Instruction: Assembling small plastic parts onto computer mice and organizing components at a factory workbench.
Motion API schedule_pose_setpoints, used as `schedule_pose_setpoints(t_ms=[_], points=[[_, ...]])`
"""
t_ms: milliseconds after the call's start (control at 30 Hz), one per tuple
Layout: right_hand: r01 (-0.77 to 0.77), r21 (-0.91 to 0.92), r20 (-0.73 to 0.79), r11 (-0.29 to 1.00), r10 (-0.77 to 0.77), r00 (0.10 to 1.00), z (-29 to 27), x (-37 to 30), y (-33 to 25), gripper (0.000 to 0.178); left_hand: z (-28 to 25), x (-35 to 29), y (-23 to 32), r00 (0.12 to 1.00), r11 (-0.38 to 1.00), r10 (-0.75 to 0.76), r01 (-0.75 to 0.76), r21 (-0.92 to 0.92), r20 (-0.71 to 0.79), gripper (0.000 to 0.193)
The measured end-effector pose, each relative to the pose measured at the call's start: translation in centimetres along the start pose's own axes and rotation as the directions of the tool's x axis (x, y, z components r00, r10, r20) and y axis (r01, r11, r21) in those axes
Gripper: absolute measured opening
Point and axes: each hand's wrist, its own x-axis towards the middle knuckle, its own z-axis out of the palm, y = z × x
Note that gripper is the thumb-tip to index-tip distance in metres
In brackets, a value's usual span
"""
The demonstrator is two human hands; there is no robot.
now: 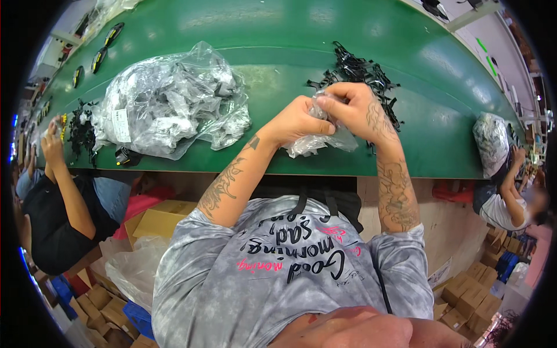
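Observation:
Both of my hands are closed on a crumpled clear plastic bag (310, 145) above the near part of the green table. My left hand (301, 123) pinches it from the left, thumb pointing right. My right hand (358, 110) grips its upper part with bent fingers. Whatever the small bag contains is hidden by my fingers. Just beyond my right hand lies a tangled pile of black plastic parts (354, 66). To the left of my hands sits a large clear bag (174, 98) filled with many small plastic-wrapped pieces, a white label on its side.
The green table (272, 35) curves across the view. Black and yellow devices (100, 58) lie at its far left, and another (125, 155) beside the large bag. People work at left (69, 203) and right (510, 200). A filled bag (490, 142) stands far right; cardboard boxes (162, 217) are below left.

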Motion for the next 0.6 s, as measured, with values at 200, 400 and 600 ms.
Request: schedule_pose_setpoints(t_ms=[200,400,600], points=[[0.003,0.266,-0.445,0.964,0.12,0.887,-2.2,-0.3,4.0,0.026,-0.8,1.0,-0.3,0.996,0.999,-0.008,0.011,0.039,-0.086,0.018],[0.175,-0.081,-0.834,0.981,-0.163,0.527,-4.3,-0.7,3.1,0.023,-0.8,0.9,-0.8,0.997,1.0,-0.004,0.004,-0.006,-0.074,0.038],[0.052,-0.399,-0.864,0.915,-0.395,0.311,-6.2,-0.6,4.9,0.014,-0.6,1.3,-0.8,0.998,0.996,-0.022,0.016,-0.09,-0.061,0.047]])
